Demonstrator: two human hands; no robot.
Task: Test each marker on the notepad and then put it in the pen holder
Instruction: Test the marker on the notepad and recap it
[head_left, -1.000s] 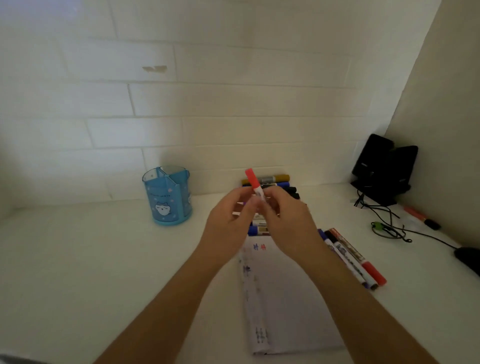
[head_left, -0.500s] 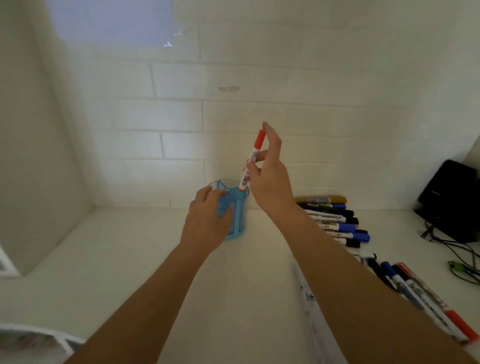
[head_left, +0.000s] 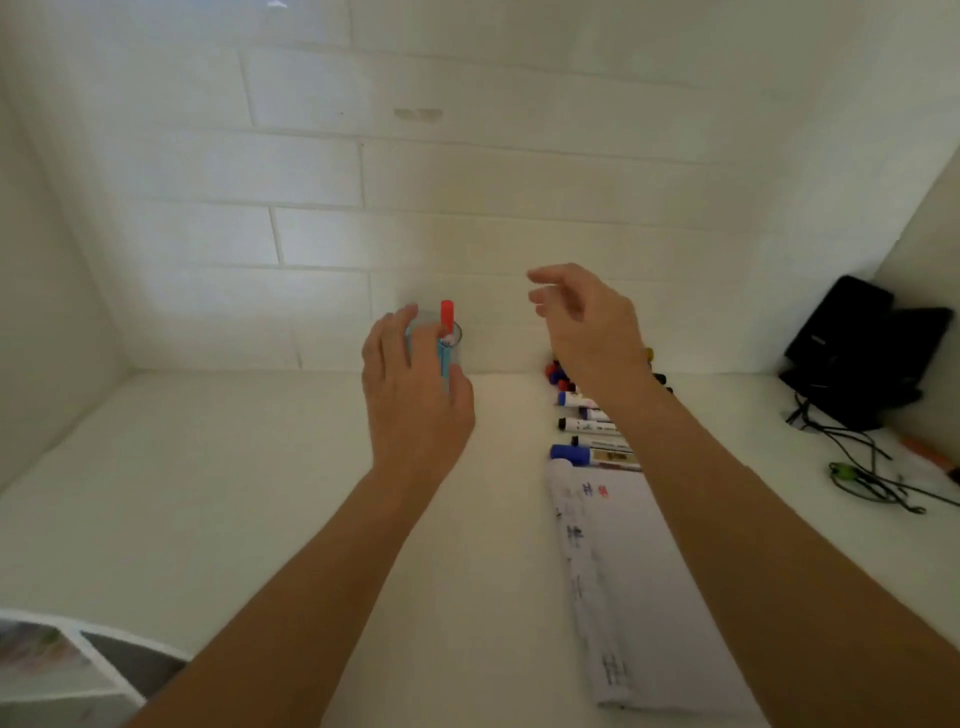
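A red-capped marker stands upright in the blue pen holder near the back wall. My left hand wraps around the holder's near side and hides most of it. My right hand hovers to the right of the holder, fingers loosely curled and holding nothing. Several markers with blue, black and red caps lie in a row below my right wrist. The white notepad with small ink marks lies in front of them, partly under my right forearm.
A black stand with tangled cables sits in the back right corner. An orange marker lies by the right edge. White shelving shows at the bottom left. White brick wall closes the back.
My right hand let go of the red marker, which now stands in the holder, and drew back to the right. My left hand closed further round the holder.
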